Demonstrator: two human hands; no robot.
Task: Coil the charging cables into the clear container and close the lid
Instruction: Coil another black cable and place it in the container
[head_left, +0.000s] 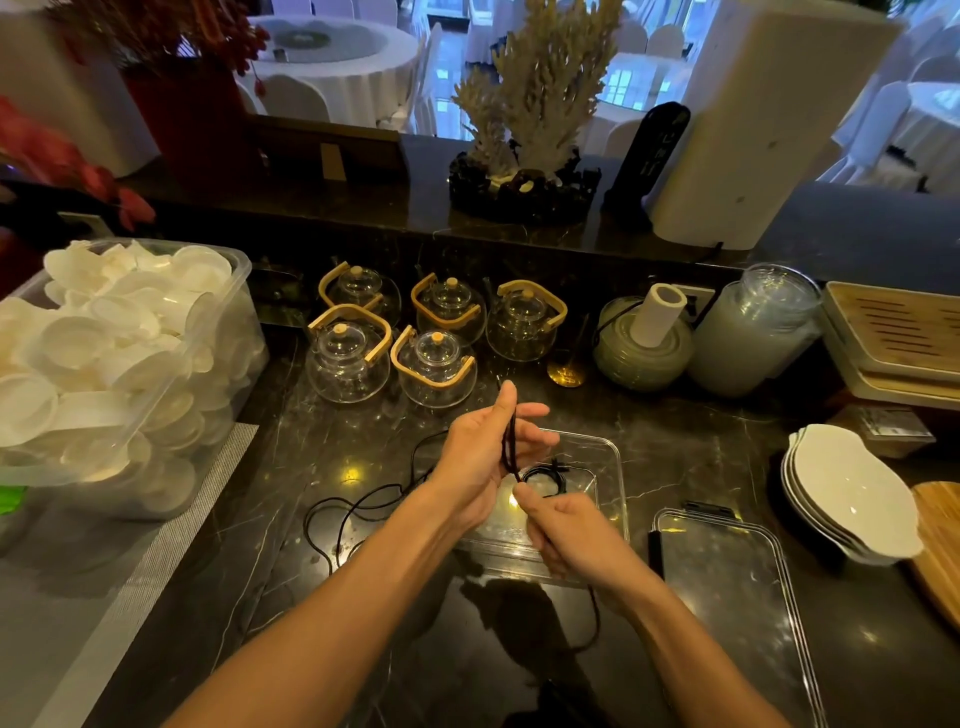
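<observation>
Looping a black cable round the upright left hand, fingers straight, right hand pinching its strand above the clear container.

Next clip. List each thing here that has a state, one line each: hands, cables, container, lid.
Left hand: fingers straight, cable loops wound over it.
Right hand: pinches the cable below the loops.
Cable: partly coiled; the rest lies loose on the counter.
Coiled cable: already inside the container.
Container: open, no lid on.
Lid: off, flat on the counter right of the container.
</observation>
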